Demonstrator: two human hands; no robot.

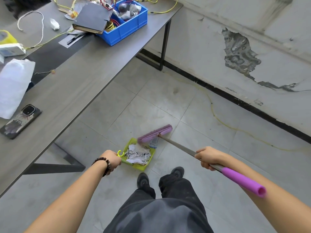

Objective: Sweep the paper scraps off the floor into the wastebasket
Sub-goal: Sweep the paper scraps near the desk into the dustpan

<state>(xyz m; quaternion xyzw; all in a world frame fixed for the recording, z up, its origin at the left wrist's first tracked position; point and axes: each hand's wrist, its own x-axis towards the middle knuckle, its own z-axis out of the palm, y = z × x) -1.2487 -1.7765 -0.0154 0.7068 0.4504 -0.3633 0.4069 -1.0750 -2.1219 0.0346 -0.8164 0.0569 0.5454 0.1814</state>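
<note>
One broom (155, 133), one dustpan (140, 166), one scrap pile (138, 154).

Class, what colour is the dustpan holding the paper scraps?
Lime green dustpan, seen best in the head view, the only one.

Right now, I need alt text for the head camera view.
A person's left hand holds a green dustpan full of paper scraps on the tiled floor, while the right hand grips a purple broom at its mouth. A cluttered grey table stands to the left.

left grip (111, 159), right grip (207, 158) (both clenched)
</note>
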